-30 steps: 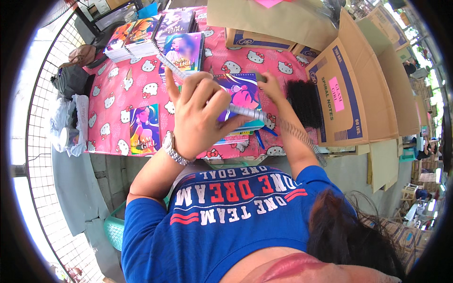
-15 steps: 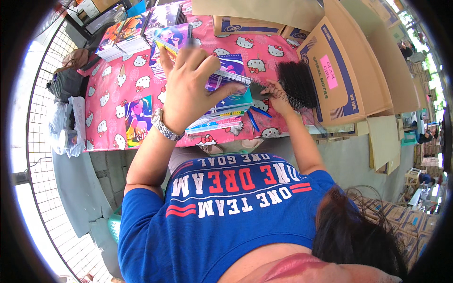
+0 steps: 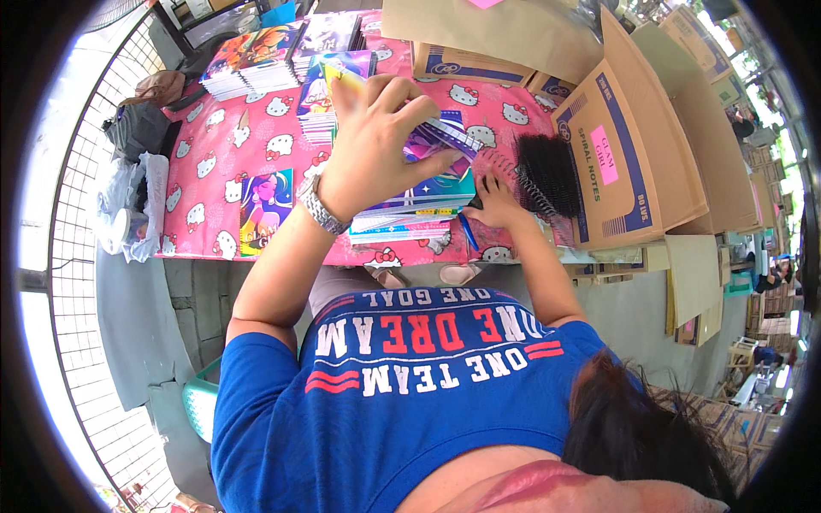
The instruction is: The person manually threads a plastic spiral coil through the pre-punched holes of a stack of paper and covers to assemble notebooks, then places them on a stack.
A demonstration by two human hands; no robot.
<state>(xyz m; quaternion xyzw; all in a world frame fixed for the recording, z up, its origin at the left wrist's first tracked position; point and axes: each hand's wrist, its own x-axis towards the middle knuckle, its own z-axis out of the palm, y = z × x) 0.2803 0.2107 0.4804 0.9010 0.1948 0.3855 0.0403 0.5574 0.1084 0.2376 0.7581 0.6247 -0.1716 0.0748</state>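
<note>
My left hand [image 3: 376, 141], a metal watch on its wrist, is closed on an upper notebook [image 3: 453, 137], whose edge has a row of holes. A loose black spiral coil [image 3: 534, 198] stretches from that edge toward a bundle of black coils [image 3: 549, 171]. Under my left hand sits a stack of notebooks [image 3: 406, 224] with purple and teal covers. My right hand [image 3: 498, 205] rests low beside the stack, fingers apart and thumb out, over a dark thing mostly hidden by it. A slim blue piece [image 3: 469, 232], perhaps a tool handle, shows below the thumb.
More notebook stacks [image 3: 252, 64] stand at the back left, and a single colourful cover [image 3: 266, 212] lies at left on the pink patterned tablecloth [image 3: 201, 184]. An open cardboard box [image 3: 629, 150] borders the right side. Plastic bags [image 3: 132, 214] hang by the left edge.
My right hand has let go of the coil by the notebook's edge and moved down onto the spot with the blue pieces. My left hand keeps its hold on the notebook.
</note>
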